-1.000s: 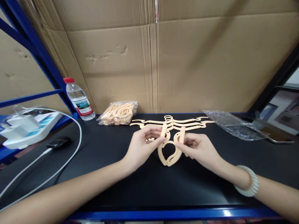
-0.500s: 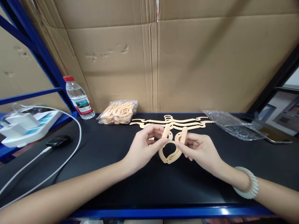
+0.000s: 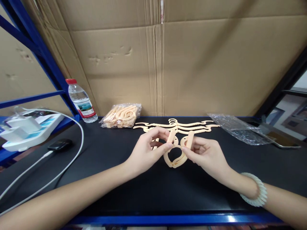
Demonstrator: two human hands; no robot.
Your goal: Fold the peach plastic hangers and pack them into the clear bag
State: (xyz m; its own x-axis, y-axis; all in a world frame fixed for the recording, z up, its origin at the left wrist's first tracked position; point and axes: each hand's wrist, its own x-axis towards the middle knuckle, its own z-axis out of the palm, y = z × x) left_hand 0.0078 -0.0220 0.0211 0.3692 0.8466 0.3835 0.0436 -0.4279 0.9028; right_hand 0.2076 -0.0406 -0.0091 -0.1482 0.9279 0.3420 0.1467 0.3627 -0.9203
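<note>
Between my hands is a beige plastic folding hanger (image 3: pixel 168 162), its arms bent so that the lower part makes a rounded loop. My left hand (image 3: pixel 150 150) is closed, with thumb and fingers pinching the hanger's left side. On the other side my right hand (image 3: pixel 208 155) pinches the right arm, also closed. Small holes show in the rounded pieces near the fingertips. Just behind my hands, spread-out hangers (image 3: pixel 189 129) lie across the black tabletop (image 3: pixel 148 195). Another beige piece shows partly behind my left fingers.
A clear bag (image 3: pixel 122 115) of folded hangers sits at the back, beside a water bottle (image 3: pixel 83 103). Crumpled clear plastic wrap (image 3: pixel 242 129) lies at the right. At the left are a white power strip (image 3: pixel 45 132), a cable (image 3: pixel 83 137) and a small black device (image 3: pixel 59 144).
Both hands and the hanger have shifted very slightly, the right hand a little to the right. The hold on the hanger is the same.
</note>
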